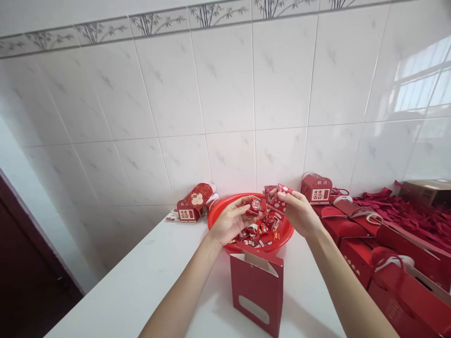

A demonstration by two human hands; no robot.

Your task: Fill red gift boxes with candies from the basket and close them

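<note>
Over a red plastic basin (289,233) of wrapped sweets (255,241), both my hands are raised close together. My left hand (230,217) pinches a small red candy packet (256,205) with a white round emblem. Between the fingers of my right hand (299,211) is a red packet with white dots (278,202); another dark red wrapper shows beside it, partly hidden. In front of the basin, nearer to me, a red paper gift box (257,286) stands upright with its top open and a pale oval window low on its front.
A small red gift box (190,209) lies at the table's back left, another (316,188) at the back right. Several red boxes (405,281) crowd the right side, with dark red ribbon strips (416,216) and a cardboard carton (428,192) behind. The tiled wall (229,159) borders the white table (151,277).
</note>
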